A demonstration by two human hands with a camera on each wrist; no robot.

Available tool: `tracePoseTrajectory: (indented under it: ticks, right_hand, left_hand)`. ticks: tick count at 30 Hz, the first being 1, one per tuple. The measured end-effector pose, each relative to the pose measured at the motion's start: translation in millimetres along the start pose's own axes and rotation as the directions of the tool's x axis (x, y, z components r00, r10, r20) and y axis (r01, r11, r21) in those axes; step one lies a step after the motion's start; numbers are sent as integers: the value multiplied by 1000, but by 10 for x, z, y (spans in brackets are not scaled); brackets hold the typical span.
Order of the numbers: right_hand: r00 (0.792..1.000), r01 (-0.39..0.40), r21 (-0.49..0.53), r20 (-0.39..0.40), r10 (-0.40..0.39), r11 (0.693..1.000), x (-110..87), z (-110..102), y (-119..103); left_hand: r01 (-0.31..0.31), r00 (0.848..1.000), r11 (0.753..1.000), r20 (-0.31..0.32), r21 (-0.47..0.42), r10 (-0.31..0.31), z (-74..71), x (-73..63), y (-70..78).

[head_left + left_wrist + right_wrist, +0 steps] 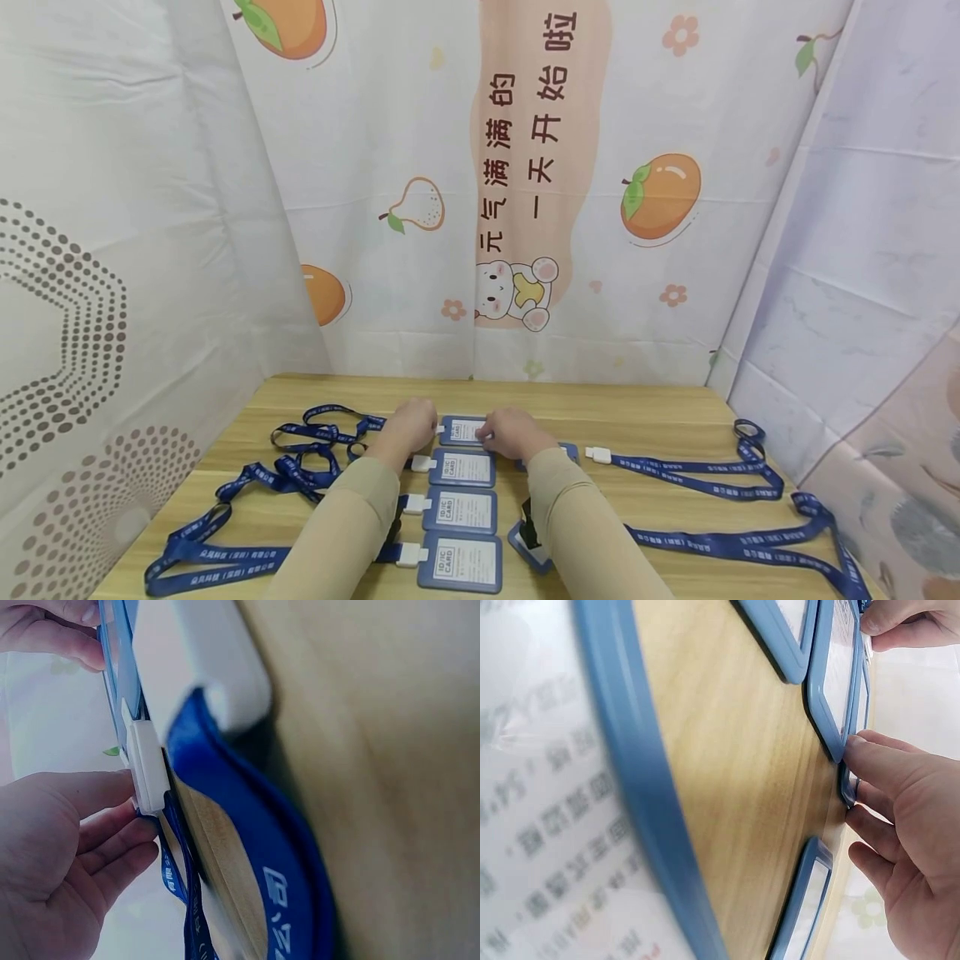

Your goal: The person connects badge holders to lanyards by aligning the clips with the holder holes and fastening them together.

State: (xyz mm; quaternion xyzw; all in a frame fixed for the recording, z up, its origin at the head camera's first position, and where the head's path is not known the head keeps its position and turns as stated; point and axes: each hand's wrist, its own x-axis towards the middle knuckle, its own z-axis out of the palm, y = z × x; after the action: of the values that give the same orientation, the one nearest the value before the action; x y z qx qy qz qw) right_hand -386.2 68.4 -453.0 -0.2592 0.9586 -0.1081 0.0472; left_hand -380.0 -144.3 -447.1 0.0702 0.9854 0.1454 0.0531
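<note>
In the head view, a blue-framed ID card holder (461, 430) lies at the far end of a column of several alike, between my two hands. My left hand (412, 425) pinches the white plastic clip (150, 766) at its left end, thumb on one face and fingers beneath. From that clip a blue lanyard (187, 877) with white lettering hangs down. My right hand (513, 432) pinches the holder's right end between thumb and fingers, as the right wrist view shows. The fingertips behind the edge are partly hidden.
Nearer holders (462, 468) lie in line below, clips to the left. Blue lanyards (300, 475) are bunched on the left of the wooden table (600, 404). To the right, more lanyards (697, 475) stretch out, their holders partly behind my right arm. A printed curtain (420, 283) hangs behind.
</note>
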Motion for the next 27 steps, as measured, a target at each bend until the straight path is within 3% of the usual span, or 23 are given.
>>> tracePoseTrajectory:
  ticks: [27]
  right_hand:
    - [1000,-24,35,6,23,999,-33,-10,-14]
  left_hand:
    - [-15,1000,1000,-16,-8,14,-11,-12,13]
